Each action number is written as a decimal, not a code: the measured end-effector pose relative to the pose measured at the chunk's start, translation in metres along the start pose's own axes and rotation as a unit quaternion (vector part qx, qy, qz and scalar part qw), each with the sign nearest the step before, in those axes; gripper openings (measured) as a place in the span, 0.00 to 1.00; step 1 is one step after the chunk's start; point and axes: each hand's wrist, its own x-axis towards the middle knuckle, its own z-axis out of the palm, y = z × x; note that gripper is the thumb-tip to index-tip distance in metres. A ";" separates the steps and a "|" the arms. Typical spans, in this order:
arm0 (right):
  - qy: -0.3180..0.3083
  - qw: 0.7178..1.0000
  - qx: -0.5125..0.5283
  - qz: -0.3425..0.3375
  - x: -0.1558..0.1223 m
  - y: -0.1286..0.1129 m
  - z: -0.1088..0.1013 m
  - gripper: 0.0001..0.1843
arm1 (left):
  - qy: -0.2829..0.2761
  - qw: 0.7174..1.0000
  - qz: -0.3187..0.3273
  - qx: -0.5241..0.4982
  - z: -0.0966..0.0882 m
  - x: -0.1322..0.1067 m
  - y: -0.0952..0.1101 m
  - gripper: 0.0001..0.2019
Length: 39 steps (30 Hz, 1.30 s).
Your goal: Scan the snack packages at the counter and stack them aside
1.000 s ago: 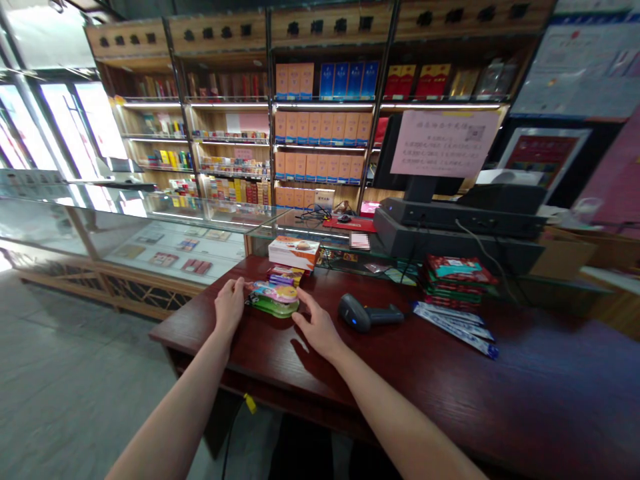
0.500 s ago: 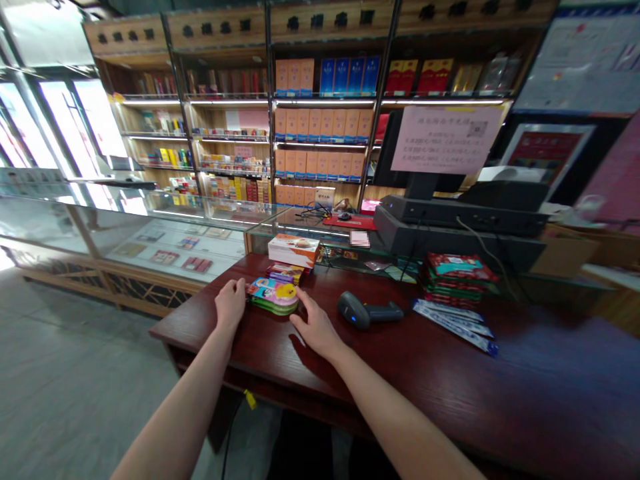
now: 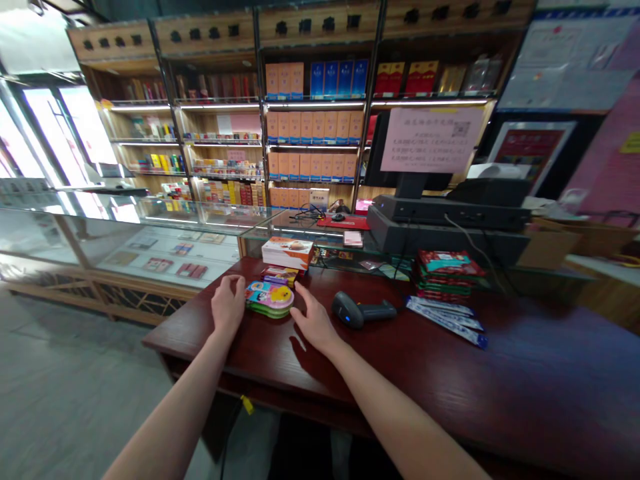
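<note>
Lying toward the left end of the dark red surface (image 3: 390,373): stack of bright rounded packets (image 3: 270,297), pink, blue and yellow on top, green along the lower edges. Flanked from both sides. At the stack's left edge, left grip (image 3: 229,305), fingers bent, with a gap between. At the right edge, right grip (image 3: 315,325), thumb and fingers well apart, thumb tip close to the packets. Contact on either side: cannot tell.

Just behind the stack, purple-and-yellow packets (image 3: 281,276), then white-and-orange box (image 3: 287,253). Right of the right grip, dark barcode scanner (image 3: 357,312), lying on its side, blue light showing. Farther right, long blue-and-white sachets (image 3: 445,321), partly overlapping. Behind those, pile of red-and-green packets (image 3: 444,275). Beyond, black monitor (image 3: 376,157) with pink paper sheet (image 3: 431,141) across it. At back, wooden shelves (image 3: 313,27) with rows of orange boxes (image 3: 313,127).
</note>
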 end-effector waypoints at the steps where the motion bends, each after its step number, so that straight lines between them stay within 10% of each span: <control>1: 0.003 1.000 -0.002 -0.002 0.003 -0.001 -0.003 0.36 | 0.002 1.000 0.020 0.002 0.000 -0.001 0.003 0.18; 14: 0.066 0.995 -0.071 -0.023 0.019 -0.001 -0.083 0.30 | -0.040 0.979 0.191 0.054 0.023 -0.010 0.064 0.15; 39: 0.220 0.947 -0.200 0.123 -0.072 0.101 -0.278 0.24 | -0.239 0.882 0.406 0.008 0.134 -0.079 0.236 0.11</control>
